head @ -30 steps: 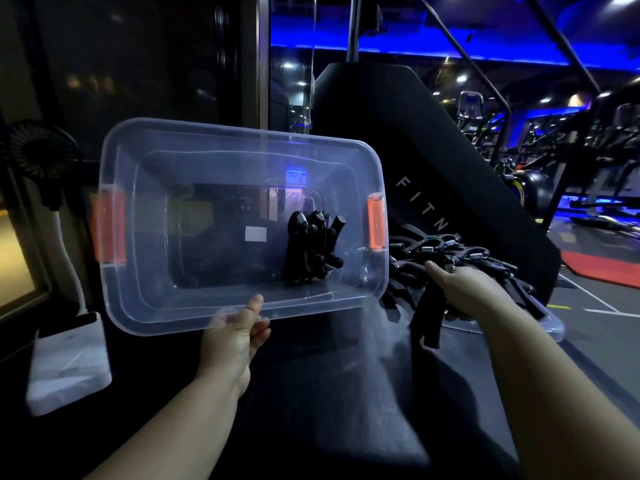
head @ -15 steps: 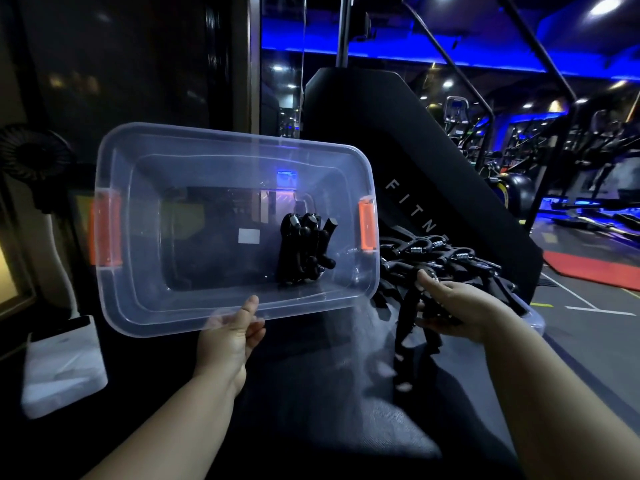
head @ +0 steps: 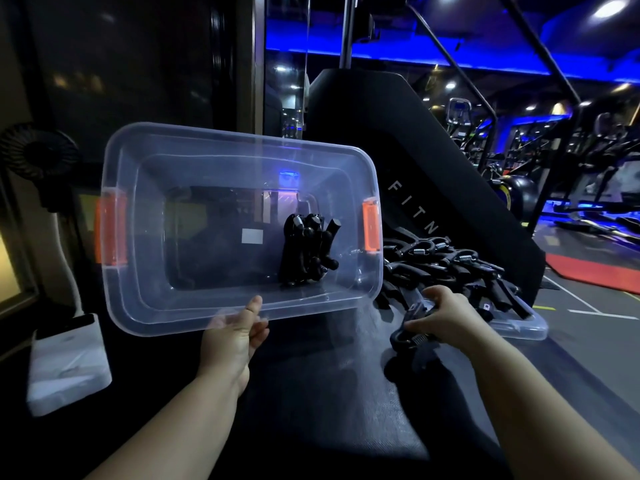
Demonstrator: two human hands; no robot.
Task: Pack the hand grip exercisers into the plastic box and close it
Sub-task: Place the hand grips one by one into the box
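Observation:
My left hand (head: 235, 336) grips the near rim of a clear plastic box (head: 145, 299) with orange latches, tilted up so its open side faces me. A small bunch of black hand grip exercisers (head: 308, 251) lies inside it near the right end. To the right, a pile of black exercisers (head: 450, 268) rests on the clear lid (head: 526, 329) on the dark surface. My right hand (head: 446, 315) is closed around one black exerciser (head: 408, 336) with a visible spring, lifted off the pile's near edge.
A black padded machine panel (head: 433, 157) with white lettering rises behind the pile. A black fan (head: 38, 154) and a white device (head: 65, 362) sit at the left. Gym machines and a red mat (head: 595, 271) fill the right background.
My right hand has drawn back from the pile towards me, holding one exerciser. The box stays held up in my left hand.

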